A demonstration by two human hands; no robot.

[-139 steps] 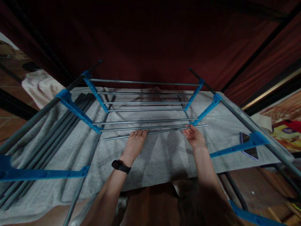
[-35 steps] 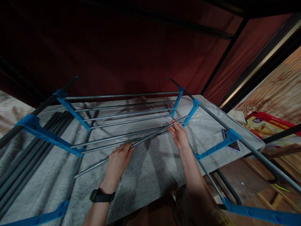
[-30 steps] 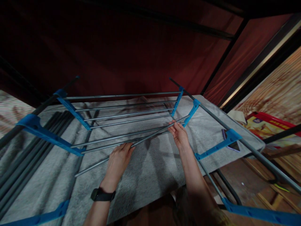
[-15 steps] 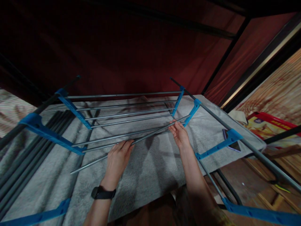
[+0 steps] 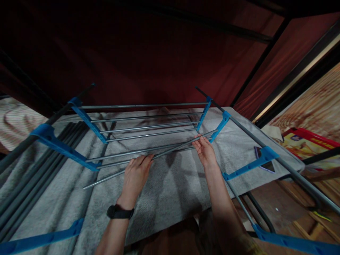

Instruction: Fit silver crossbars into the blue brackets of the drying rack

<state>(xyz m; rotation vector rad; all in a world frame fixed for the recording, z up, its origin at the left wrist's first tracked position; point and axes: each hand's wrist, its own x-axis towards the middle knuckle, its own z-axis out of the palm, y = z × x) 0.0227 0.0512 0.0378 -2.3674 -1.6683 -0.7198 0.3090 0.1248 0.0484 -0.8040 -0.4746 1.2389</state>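
A loose grey metal rod slants from lower left to upper right across a drying rack with blue plastic brackets. My left hand, a black watch on its wrist, rests on the rod's middle with fingers curled over it. My right hand pinches the rod near its right end, close to the blue bracket on the right. Several rods sit fixed between the far brackets.
A grey towel lies under the rack. A bundle of dark rods lies on it at the left. A phone rests on the towel's right side. Red packaging sits on the floor at right.
The rod has gone from nearly level to slanted, its left end lower and nearer to me. Both hands kept hold of it; the view shifted slightly.
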